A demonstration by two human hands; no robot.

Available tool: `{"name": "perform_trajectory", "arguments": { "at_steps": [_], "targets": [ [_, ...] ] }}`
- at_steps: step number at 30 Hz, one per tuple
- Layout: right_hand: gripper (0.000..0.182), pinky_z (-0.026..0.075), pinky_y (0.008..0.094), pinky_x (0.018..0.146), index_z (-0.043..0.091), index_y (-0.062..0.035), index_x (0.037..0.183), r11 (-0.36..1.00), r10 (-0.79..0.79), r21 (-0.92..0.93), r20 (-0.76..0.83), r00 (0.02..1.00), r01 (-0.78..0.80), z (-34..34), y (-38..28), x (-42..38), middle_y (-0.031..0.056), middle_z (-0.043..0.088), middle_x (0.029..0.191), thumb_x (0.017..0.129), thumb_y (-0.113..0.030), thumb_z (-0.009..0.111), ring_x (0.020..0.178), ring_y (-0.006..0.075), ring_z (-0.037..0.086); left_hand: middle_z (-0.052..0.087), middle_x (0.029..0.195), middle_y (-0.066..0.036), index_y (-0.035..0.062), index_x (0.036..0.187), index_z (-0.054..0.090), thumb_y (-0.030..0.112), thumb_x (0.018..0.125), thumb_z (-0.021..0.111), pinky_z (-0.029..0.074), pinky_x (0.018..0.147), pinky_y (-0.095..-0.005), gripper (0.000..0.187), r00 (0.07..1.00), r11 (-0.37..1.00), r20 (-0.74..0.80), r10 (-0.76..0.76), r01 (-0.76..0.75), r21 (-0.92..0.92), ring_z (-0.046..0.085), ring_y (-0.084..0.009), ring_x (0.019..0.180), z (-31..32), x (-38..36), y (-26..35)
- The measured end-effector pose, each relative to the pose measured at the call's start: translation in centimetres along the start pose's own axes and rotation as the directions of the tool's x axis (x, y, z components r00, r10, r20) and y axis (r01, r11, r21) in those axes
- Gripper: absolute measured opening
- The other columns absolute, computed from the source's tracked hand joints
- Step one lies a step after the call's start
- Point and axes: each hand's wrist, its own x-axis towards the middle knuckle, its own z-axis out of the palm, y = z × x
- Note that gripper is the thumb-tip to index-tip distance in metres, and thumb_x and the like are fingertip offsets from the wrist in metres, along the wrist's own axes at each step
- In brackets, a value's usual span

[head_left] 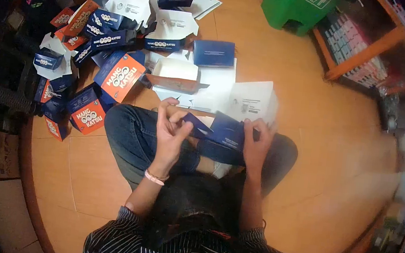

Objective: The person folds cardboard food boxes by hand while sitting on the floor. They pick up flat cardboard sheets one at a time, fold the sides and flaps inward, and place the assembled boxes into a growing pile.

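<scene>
Carton (228, 132), partly folded, was held above crossed legs (132, 131), the grip of the left hand (169, 132) narrow on its blue flap (197, 128), that of the right hand (257, 142) pinching its opposite side. Beyond, an open box (175, 68) lay on white sheets (226, 76), beside piled blue and orange boxes (106, 40).

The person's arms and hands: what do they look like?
The left hand and right hand are both ungloved. The dark sleeves, with thin white stripes, stop well short of the hands. A pale pinkish band circles the left wrist.
</scene>
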Motion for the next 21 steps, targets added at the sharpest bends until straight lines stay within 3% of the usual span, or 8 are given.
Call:
{"name": "perform_trajectory", "arguments": {
  "at_steps": [2, 5, 8, 9, 12, 13, 18, 21],
  "targets": [
    [0.018, 0.032, 0.0366, 0.091, 0.046, -0.0004, 0.07, 0.994, -0.097, -0.048, -0.003, 0.995, 0.097, 0.3, -0.7, -0.2, 0.0157, 0.038, 0.108, 0.078, -0.007, 0.061, 0.103, 0.0283, 0.041, 0.056, 0.092, -0.008, 0.0077, 0.119, 0.029, -0.003, 0.079, 0.058, 0.041, 0.081, -0.0251, 0.05, 0.997, 0.994, 0.028, 0.077, -0.079, 0.079, 0.053, -0.0127, 0.085, 0.9, 0.1, -0.3],
    [0.017, 0.032, 0.0356, 0.09, 0.045, -0.0013, 0.071, 0.99, -0.041, 0.138, 0.065, 0.997, 0.032, 0.6, -1.4, -0.8, 0.0182, 0.038, 0.107, 0.081, -0.007, 0.057, 0.103, 0.029, 0.04, 0.054, 0.087, -0.008, 0.0076, 0.115, 0.038, -0.005, 0.074, 0.06, 0.035, 0.09, -0.0357, 0.048, 0.797, 0.388, 0.247, 0.552, -0.508, 0.769, 0.048, -0.0198, 0.093, 2.6, 0.5, 0.1],
    [0.018, 0.033, 0.0329, 0.087, 0.043, -0.001, 0.071, 0.977, -0.099, 0.198, 0.105, 0.989, 0.077, 0.7, -2.5, -0.6, 0.0186, 0.038, 0.104, 0.082, -0.008, 0.056, 0.099, 0.028, 0.041, 0.054, 0.087, -0.007, 0.0063, 0.109, 0.049, -0.004, 0.072, 0.061, 0.032, 0.096, -0.0419, 0.04, 0.757, 0.154, 0.609, 0.237, -0.648, 0.746, 0.047, -0.0255, 0.092, 3.8, 1.4, 2.1],
    [0.02, 0.03, 0.0224, 0.059, 0.04, -0.0027, 0.07, 0.956, -0.277, 0.121, 0.069, 0.958, 0.268, 1.0, -2.3, -0.3, -0.0003, 0.033, 0.068, 0.086, -0.007, 0.05, 0.066, 0.0083, 0.034, 0.056, 0.092, -0.007, 0.0064, 0.105, 0.055, -0.001, 0.07, 0.063, 0.028, 0.099, -0.0489, 0.036, 0.736, 0.169, 0.663, 0.138, -0.677, 0.716, 0.047, -0.0301, 0.094, 3.6, 1.7, 2.1],
    [0.019, 0.031, 0.0219, 0.06, 0.04, -0.0029, 0.071, 0.946, -0.189, 0.291, 0.132, 0.973, 0.144, 1.0, -3.5, -0.2, 0.0004, 0.035, 0.069, 0.087, -0.007, 0.05, 0.067, 0.0086, 0.036, 0.055, 0.091, -0.005, 0.0116, 0.111, 0.055, 0.003, 0.071, 0.061, 0.027, 0.1, -0.0512, 0.042, 0.731, 0.35, 0.671, 0.125, -0.665, 0.66, 0.047, -0.026, 0.094, 2.4, 2.5, 1.9],
    [0.018, 0.037, 0.0329, 0.078, 0.043, -0.0007, 0.072, 0.976, 0.002, 0.212, 0.172, 0.985, -0.039, 0.7, -4.1, -0.5, 0.0154, 0.044, 0.098, 0.085, -0.009, 0.053, 0.093, 0.0224, 0.044, 0.054, 0.099, -0.005, 0.0149, 0.114, 0.054, 0.006, 0.069, 0.063, 0.029, 0.099, -0.0506, 0.046, 0.744, 0.384, 0.662, 0.095, -0.64, 0.665, 0.047, -0.0254, 0.096, 2.0, 2.6, 2.0],
    [0.014, 0.031, 0.038, 0.094, 0.056, -0.0044, 0.09, 0.974, -0.175, 0.176, 0.194, 0.965, 0.141, 1.8, -5.0, 0.6, 0.0201, 0.035, 0.121, 0.081, -0.015, 0.059, 0.114, 0.0305, 0.037, 0.05, 0.107, -0.002, 0.0199, 0.115, 0.054, 0.017, 0.065, 0.068, 0.035, 0.094, -0.0492, 0.053, 0.597, 0.1, 0.801, -0.043, -0.795, 0.598, 0.047, -0.0253, 0.098, -0.5, 5.2, 3.7],
    [0.034, 0.02, 0.0453, 0.103, 0.058, -0.0092, 0.108, 0.854, -0.52, 0.129, 0.217, 0.826, 0.504, 2.8, -7.7, 0.6, 0.0236, 0.014, 0.137, 0.077, -0.021, 0.064, 0.13, 0.0373, 0.017, 0.051, 0.102, -0.003, 0.0227, 0.112, 0.057, 0.018, 0.063, 0.064, 0.038, 0.083, -0.0453, 0.05, 0.585, -0.395, 0.773, 0.245, -0.668, 0.63, 0.048, -0.025, 0.097, -3.0, 9.4, 6.3]
  ]
}}
